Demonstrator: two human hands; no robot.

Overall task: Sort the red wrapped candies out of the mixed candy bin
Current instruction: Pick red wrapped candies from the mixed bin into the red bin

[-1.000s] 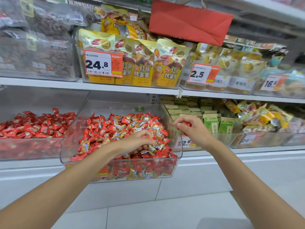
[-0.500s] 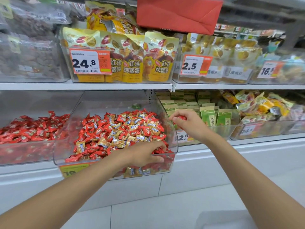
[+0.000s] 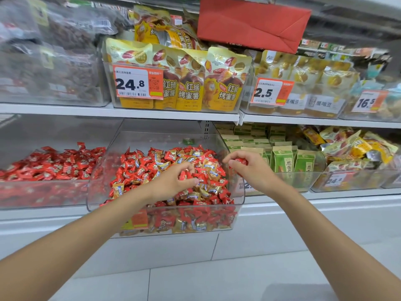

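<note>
Red candies (image 3: pixel 138 168) lie mixed with gold candies (image 3: pixel 118 189) in the clear bin (image 3: pixel 156 139) on the lower shelf (image 3: pixel 347 197). Our left hand (image 3: pixel 171 185) curls over the pile, pinching a red one; our right hand (image 3: pixel 256 170) grips more just beside the bin's right wall.

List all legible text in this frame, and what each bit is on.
"24.8": left price tag, in front of the yellow pouches.
"红瑶 烤蜜薯": those pouches.
"2.5": middle price tag.
"16.5": far-right price tag.
"鹰嘴豆": pale bag labels.
Candy wrappers and lower-shelf tags: too small or blurred.
</note>
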